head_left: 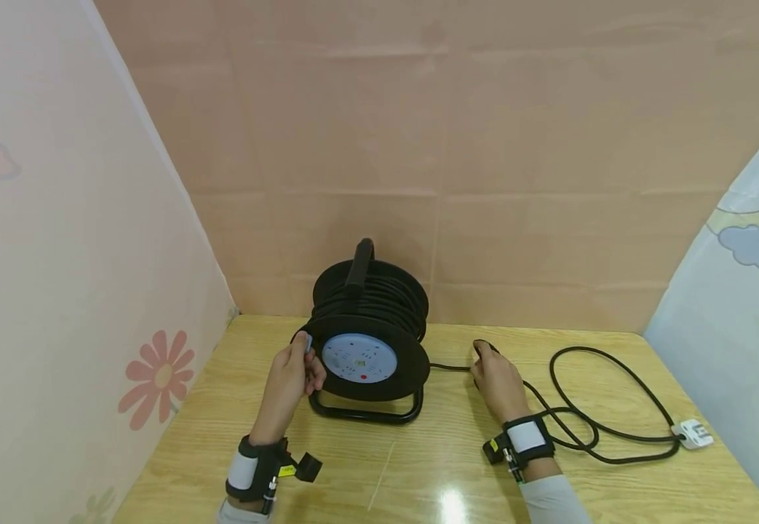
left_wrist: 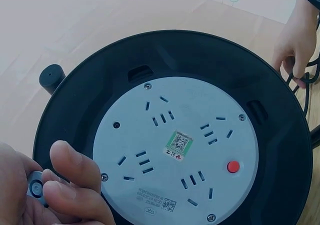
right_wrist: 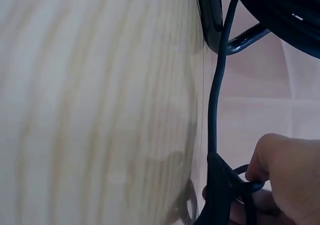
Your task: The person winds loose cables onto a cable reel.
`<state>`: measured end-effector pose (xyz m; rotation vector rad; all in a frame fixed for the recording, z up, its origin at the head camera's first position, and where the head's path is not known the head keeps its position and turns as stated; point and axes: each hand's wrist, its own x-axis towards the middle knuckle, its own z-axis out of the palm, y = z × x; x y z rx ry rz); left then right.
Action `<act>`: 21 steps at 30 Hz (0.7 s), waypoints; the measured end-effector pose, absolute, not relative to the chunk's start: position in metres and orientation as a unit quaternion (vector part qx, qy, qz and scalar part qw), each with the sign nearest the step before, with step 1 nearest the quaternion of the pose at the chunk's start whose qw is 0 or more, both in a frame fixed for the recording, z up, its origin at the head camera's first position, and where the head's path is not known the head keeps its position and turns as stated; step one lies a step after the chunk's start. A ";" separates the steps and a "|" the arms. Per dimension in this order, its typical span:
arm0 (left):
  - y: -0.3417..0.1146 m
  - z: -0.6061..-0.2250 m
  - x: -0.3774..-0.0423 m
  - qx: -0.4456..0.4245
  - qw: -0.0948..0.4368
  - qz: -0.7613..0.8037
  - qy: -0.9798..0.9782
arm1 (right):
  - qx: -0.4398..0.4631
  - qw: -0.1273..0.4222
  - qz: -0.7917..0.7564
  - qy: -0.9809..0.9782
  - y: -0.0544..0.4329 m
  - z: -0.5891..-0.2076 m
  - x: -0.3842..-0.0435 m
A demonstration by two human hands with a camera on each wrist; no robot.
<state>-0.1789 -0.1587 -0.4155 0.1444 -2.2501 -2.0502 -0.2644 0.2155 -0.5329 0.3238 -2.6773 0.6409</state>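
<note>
A black cable reel (head_left: 371, 356) with a pale blue socket face (left_wrist: 175, 130) stands at the back of the table, black cable wound between its two discs. At the reel's left edge my left hand (head_left: 290, 375) grips a small blue-grey crank knob (left_wrist: 36, 187), partly hidden by the fingers. To the right of the reel, my right hand (head_left: 498, 382) pinches the black cable (right_wrist: 215, 105), which runs from the drum to the fingers. A loop of cable shows at the fingertips in the right wrist view.
Loose cable (head_left: 605, 435) lies in loops on the wooden table (head_left: 379, 466) at the right, ending in a white plug (head_left: 693, 434). The reel has a black carry handle (head_left: 359, 266) on top and a tubular stand (head_left: 366, 415) below. Paper-covered walls (head_left: 517, 182) rise behind and beside the table.
</note>
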 end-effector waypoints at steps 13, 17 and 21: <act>-0.154 -0.408 -0.178 0.028 0.062 -0.659 -0.749 | 0.077 0.082 0.325 -0.939 0.234 -0.516 -0.269; -0.152 -0.408 -0.179 0.026 0.057 -0.665 -0.744 | 0.053 0.082 0.325 -0.941 0.234 -0.515 -0.270; -0.151 -0.408 -0.179 0.030 0.051 -0.673 -0.738 | 0.048 0.078 0.330 -0.939 0.236 -0.514 -0.272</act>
